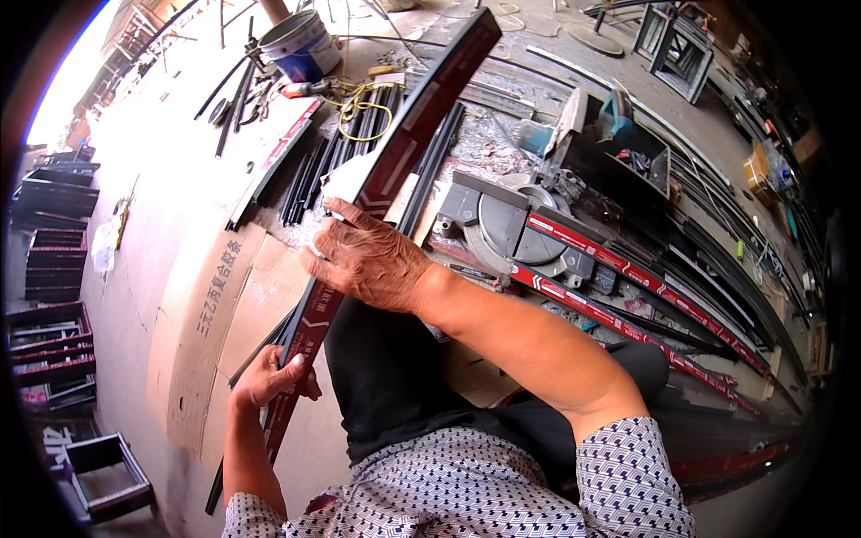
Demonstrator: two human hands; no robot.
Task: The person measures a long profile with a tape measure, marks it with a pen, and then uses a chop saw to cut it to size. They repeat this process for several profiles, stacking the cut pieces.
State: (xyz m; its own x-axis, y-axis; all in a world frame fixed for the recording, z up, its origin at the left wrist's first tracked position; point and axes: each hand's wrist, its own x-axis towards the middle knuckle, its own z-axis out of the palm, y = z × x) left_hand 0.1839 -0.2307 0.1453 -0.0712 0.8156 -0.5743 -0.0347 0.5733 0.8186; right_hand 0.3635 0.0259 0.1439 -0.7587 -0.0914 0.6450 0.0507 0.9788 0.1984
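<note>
A long dark metal profile with red printed film (pixel 408 148) slants across my lap, its far end raised. My left hand (pixel 269 377) is closed round its lower part, the thumb lying on the red face. Farther up, my right hand (pixel 372 255) grips the same profile from above, its fingers curled over the left edge; its palm side is hidden. To the right of my right hand stands a grey mitre saw (pixel 511 224) with a round base. Two more red-filmed profiles (pixel 619 260) run from the saw toward the right.
Flattened cardboard (pixel 202 332) lies on the floor at the left. Short black bars (pixel 309 179), a yellow cord (pixel 366 112) and a paint bucket (pixel 300 49) are ahead. Dark frames (pixel 108 480) stand along the left. An open black box (pixel 628 148) sits behind the saw.
</note>
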